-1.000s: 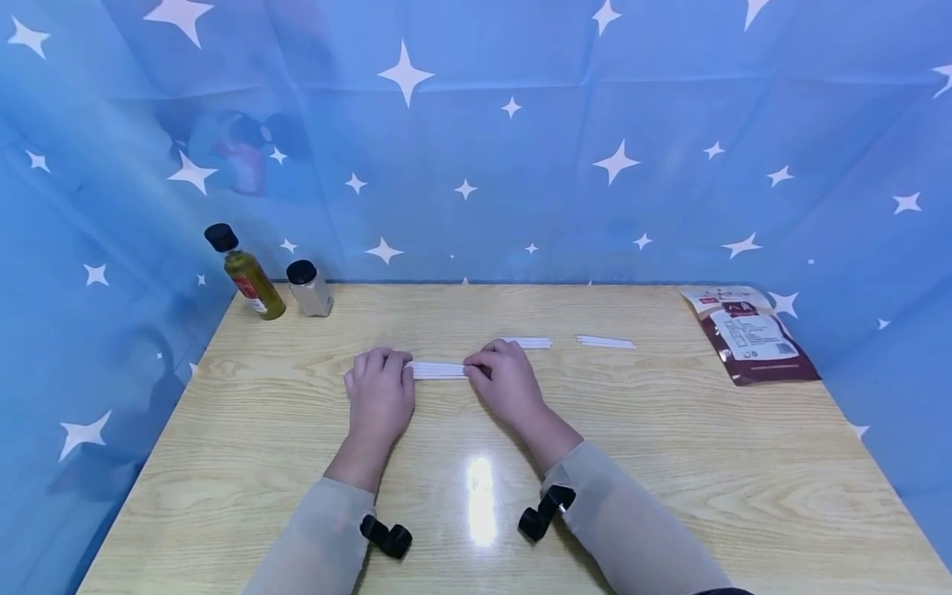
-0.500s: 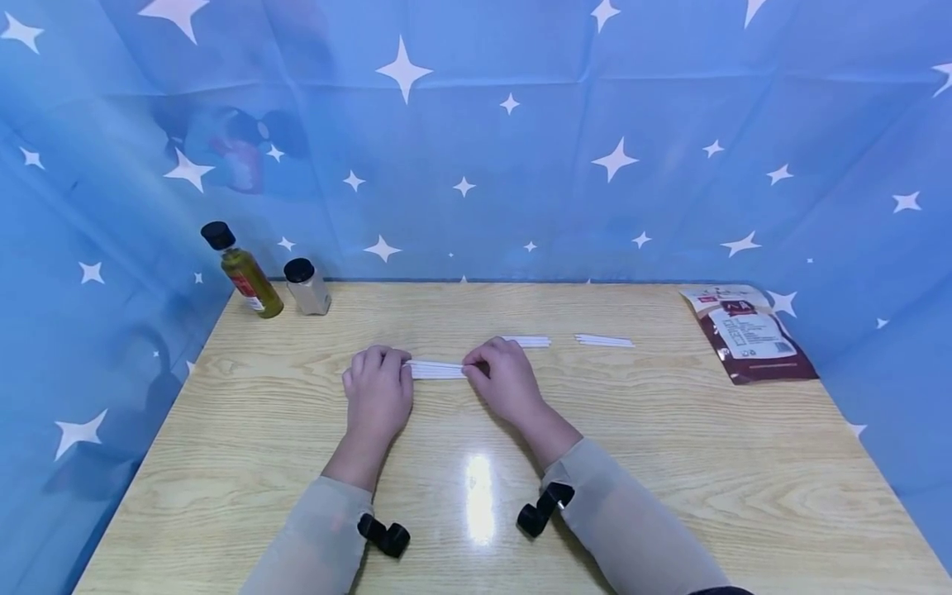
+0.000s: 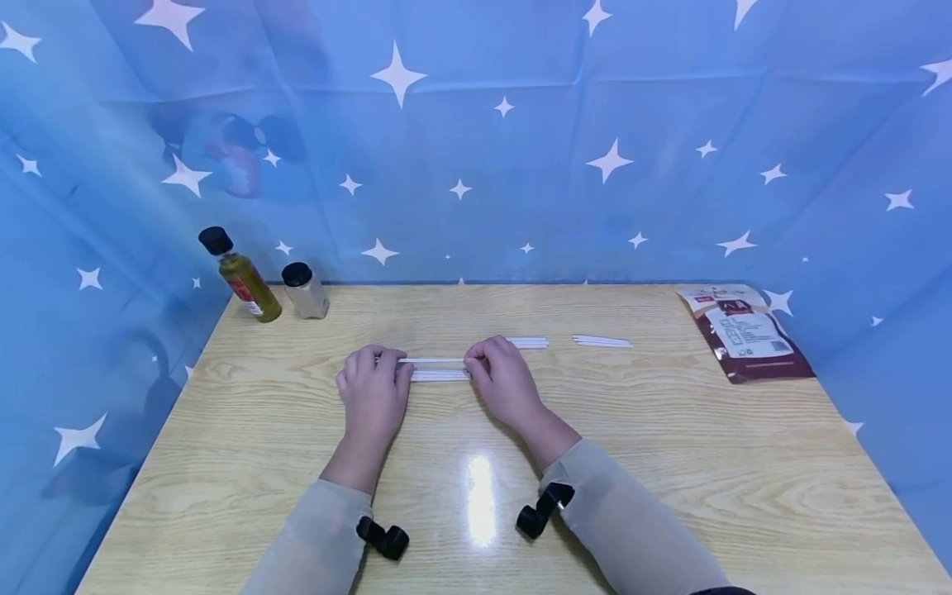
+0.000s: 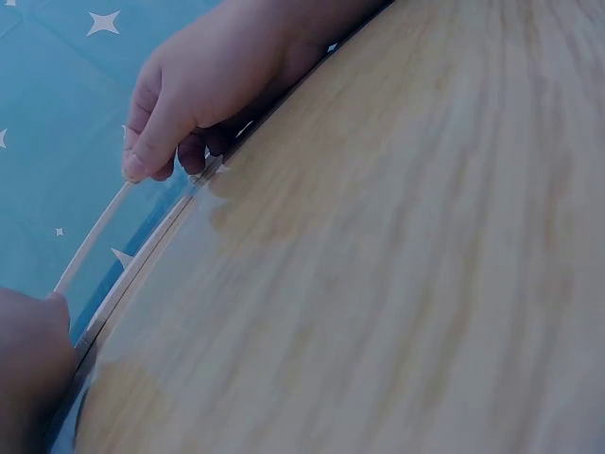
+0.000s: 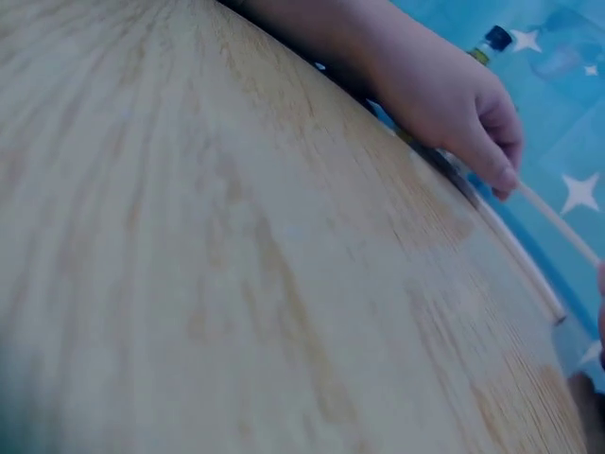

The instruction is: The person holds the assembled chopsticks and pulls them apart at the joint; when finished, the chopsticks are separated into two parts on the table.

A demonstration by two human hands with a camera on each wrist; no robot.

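Note:
A thin white stick [image 3: 435, 359] is stretched level between my two hands, raised off the table. My left hand [image 3: 370, 388] pinches its left end between thumb and fingers; that hand shows again in the right wrist view [image 5: 444, 104]. At the other end, my right hand [image 3: 507, 382] grips the stick with thumb and index fingertip, as the left wrist view shows the right hand [image 4: 213, 85] doing. Right below, several more white sticks [image 3: 437, 375] lie side by side on the table, their ends partly hidden by the hands.
Two small groups of white sticks, one [image 3: 530, 342] just behind my right hand and one [image 3: 601, 340] farther right, lie on the wooden table [image 3: 706, 463]. An oil bottle [image 3: 249, 287] and a black-capped jar [image 3: 307, 293] stand back left. A brown-and-white pouch [image 3: 747, 335] lies back right.
One white stick has come up from the row on the table and is now held apart above the others, with both hands at its ends. The hands have barely shifted.

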